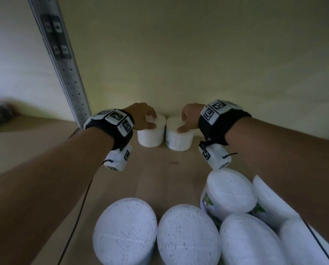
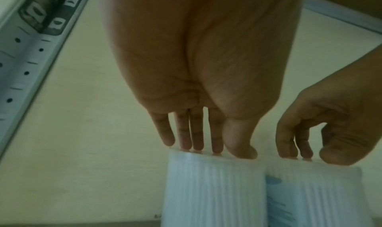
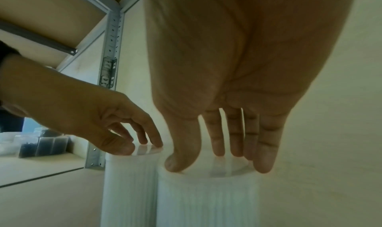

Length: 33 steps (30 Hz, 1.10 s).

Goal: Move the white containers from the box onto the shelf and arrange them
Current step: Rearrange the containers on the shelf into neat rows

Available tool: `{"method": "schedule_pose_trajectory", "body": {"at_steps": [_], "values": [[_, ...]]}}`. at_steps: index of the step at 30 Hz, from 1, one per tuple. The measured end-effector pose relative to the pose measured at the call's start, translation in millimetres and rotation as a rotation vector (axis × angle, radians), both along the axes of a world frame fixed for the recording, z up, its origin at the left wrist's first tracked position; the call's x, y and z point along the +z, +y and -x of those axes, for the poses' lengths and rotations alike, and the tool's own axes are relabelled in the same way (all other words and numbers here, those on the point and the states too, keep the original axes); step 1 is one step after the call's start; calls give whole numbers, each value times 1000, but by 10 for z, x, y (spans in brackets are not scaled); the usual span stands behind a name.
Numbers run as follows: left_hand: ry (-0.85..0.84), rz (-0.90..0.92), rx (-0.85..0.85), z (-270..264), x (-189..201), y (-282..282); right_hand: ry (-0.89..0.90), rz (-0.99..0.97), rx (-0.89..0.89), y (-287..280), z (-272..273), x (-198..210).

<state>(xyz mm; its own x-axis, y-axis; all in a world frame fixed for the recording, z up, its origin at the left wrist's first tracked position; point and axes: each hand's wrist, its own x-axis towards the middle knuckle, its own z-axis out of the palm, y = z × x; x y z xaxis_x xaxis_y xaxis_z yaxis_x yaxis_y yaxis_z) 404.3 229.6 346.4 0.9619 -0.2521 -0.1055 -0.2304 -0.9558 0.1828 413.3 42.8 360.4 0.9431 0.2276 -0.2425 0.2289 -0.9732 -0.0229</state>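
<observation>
Two white ribbed containers stand side by side, touching, at the back of the shelf (image 1: 156,175). My left hand (image 1: 152,119) reaches over the left container (image 1: 150,137), and its straight fingertips (image 2: 196,146) and thumb rest on the lid. My right hand (image 1: 181,121) does the same on the right container (image 1: 179,141): its thumb sits at the front rim and its fingers (image 3: 237,152) on the clear lid. In the right wrist view the right container (image 3: 206,201) is nearest, with the left container (image 3: 128,189) beside it.
Several more white containers (image 1: 125,230) lie close below me, some on their sides with printed labels. A perforated metal upright (image 1: 72,88) stands left of my left hand. The pale back panel (image 1: 198,64) rises right behind the two containers. Bare shelf board lies between them and the near group.
</observation>
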Motion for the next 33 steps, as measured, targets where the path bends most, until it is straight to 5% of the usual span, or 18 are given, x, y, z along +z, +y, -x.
{"method": "schedule_pose_trajectory", "body": {"at_steps": [25,33], "values": [[-37,37,5,54,-12,-51,-15,-17,72,-36,117,128],[-46,49,7,76,-38,-64,-162,-44,-34,121,116,-50]]}}
